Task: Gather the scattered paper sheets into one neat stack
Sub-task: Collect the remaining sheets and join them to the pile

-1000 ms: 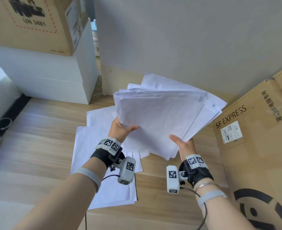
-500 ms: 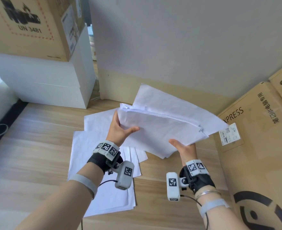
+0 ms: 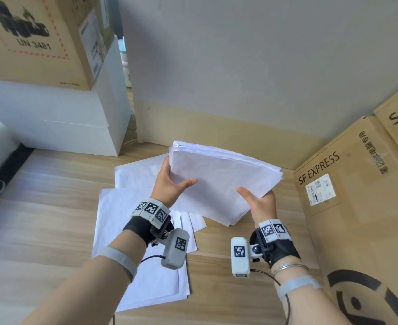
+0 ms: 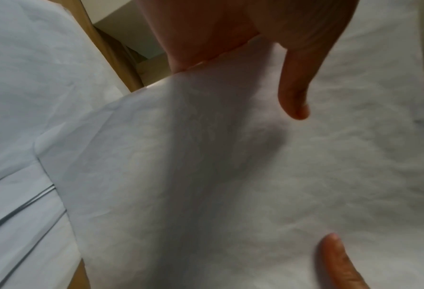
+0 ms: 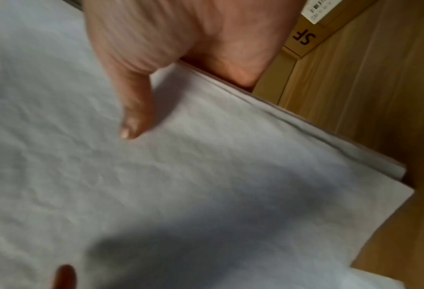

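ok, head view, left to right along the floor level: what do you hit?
White boxes → loose sheets on the floor → left hand → held paper stack → right hand → SF Express carton.

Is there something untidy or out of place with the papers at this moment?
Yes. The held stack, gripped by the left hand and right hand, has edges not yet flush, stepped along its right side. More loose sheets lie fanned and askew on the wooden floor beneath it, not yet gathered.
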{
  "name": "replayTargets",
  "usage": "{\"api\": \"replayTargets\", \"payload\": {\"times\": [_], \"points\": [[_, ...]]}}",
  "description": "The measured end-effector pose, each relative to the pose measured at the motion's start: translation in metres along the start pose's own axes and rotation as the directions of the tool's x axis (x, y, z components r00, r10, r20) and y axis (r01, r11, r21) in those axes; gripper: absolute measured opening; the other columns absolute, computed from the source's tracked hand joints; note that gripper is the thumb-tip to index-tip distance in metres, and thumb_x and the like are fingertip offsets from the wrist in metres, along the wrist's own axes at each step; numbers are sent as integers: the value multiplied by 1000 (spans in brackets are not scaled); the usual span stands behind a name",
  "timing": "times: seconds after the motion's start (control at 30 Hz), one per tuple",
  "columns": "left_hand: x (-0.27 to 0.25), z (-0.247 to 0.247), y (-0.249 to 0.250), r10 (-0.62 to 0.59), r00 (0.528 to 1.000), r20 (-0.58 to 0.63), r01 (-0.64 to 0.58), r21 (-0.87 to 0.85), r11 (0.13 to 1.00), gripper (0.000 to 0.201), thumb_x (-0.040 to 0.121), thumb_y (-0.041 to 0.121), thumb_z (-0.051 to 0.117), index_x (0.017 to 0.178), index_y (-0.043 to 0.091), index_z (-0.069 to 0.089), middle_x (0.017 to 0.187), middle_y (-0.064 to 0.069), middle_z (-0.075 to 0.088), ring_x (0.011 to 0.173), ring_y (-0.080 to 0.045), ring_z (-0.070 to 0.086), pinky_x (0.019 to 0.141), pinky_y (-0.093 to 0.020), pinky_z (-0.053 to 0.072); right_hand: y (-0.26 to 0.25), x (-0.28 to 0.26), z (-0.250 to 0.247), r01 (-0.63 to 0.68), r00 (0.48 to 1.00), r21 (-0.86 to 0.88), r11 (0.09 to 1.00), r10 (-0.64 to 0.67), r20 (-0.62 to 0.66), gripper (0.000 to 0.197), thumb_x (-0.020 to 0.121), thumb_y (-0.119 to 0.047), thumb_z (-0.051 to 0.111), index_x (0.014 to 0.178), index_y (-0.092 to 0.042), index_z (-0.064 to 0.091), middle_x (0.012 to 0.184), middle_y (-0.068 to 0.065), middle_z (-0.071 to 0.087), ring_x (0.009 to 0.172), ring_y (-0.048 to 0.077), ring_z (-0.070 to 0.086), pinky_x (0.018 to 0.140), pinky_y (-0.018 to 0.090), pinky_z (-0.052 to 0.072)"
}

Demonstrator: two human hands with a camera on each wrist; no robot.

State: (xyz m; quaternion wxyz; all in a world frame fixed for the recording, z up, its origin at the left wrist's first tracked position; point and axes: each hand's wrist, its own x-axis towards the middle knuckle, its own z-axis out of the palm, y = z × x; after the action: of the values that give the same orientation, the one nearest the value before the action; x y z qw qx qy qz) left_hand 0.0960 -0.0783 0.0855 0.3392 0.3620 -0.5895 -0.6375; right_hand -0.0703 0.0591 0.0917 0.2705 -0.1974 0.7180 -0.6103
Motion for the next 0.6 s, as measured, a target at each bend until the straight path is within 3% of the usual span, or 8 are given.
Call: {"api": "replayTargets", "payload": {"times": [0.07, 0.1, 0.17, 0.23, 0.3, 0.37, 0.5, 0.6], "points": [[2, -1, 1, 7, 1000, -13, -7, 15, 1000, 51, 75, 1, 71, 117, 19, 48, 105, 8, 60, 99, -4, 60, 98, -31, 46, 0, 1, 0, -9, 999, 9, 1000, 10, -49, 24, 72, -1, 74, 68, -20, 60, 76, -5, 64, 72, 11, 61, 67, 23, 49], [3, -1, 1, 18, 1000, -10, -18, 17, 1000, 47, 76, 1, 71, 112, 21, 49, 102, 10, 61, 95, 1, 61, 97, -30, 46, 0, 2, 0, -10, 998, 20, 1000, 11, -65, 24, 73, -1, 74, 68, -20, 60, 75, -5, 64, 71, 10, 61, 67, 24, 49], [5, -2, 1, 26, 1000, 14, -26, 5, 1000, 51, 74, 1, 73, 105, 33, 48, 103, 15, 59, 94, 11, 59, 95, -23, 46, 2, 2, -1, -16, 998, 50, 999, 19, -66, 24, 73, 1, 73, 70, -19, 61, 77, -4, 65, 72, 9, 62, 67, 23, 49], [5, -5, -7, -22, 999, 32, 22, 10, 1000, 62, 71, -1, 75, 108, 39, 46, 109, 15, 58, 101, 9, 58, 95, -16, 45, 9, -1, -1, -46, 999, 34, 998, 46, -27, 25, 72, 2, 73, 73, -20, 61, 79, -4, 65, 75, 9, 62, 66, 22, 48], [2, -6, -18, -110, 993, 48, 105, 81, 991, 59, 74, -5, 71, 121, 22, 48, 112, 7, 58, 111, -7, 58, 96, -20, 44, 18, -7, 0, -96, 995, -13, 995, 96, 30, 28, 72, 0, 74, 75, -23, 60, 82, -7, 64, 78, 6, 61, 67, 19, 47], [-1, -6, -23, -143, 989, 33, 136, 151, 979, 49, 79, -7, 64, 125, 4, 49, 111, -3, 58, 108, -22, 58, 96, -28, 45, 22, -8, 3, -126, 990, -45, 991, 129, 52, 30, 71, -3, 76, 78, -26, 60, 84, -9, 64, 80, 3, 60, 68, 18, 46], [-1, -6, -24, -129, 992, -11, 129, 130, 983, 43, 80, -10, 61, 121, -2, 50, 107, -4, 58, 87, -11, 59, 71, -5, 49, 27, 0, 5, -144, 989, -27, 989, 145, 34, 28, 70, -4, 77, 78, -25, 61, 85, -10, 65, 80, 4, 61, 72, 22, 47], [-5, -6, -32, -184, 983, 13, 180, 136, 974, 50, 80, -10, 62, 126, 0, 47, 111, -2, 55, 103, -15, 53, 82, -19, 45, 37, -5, 8, -191, 977, -140, 972, 202, 74, 26, 71, -6, 77, 89, -17, 62, 91, -2, 65, 87, 16, 61, 80, 27, 44]]}}
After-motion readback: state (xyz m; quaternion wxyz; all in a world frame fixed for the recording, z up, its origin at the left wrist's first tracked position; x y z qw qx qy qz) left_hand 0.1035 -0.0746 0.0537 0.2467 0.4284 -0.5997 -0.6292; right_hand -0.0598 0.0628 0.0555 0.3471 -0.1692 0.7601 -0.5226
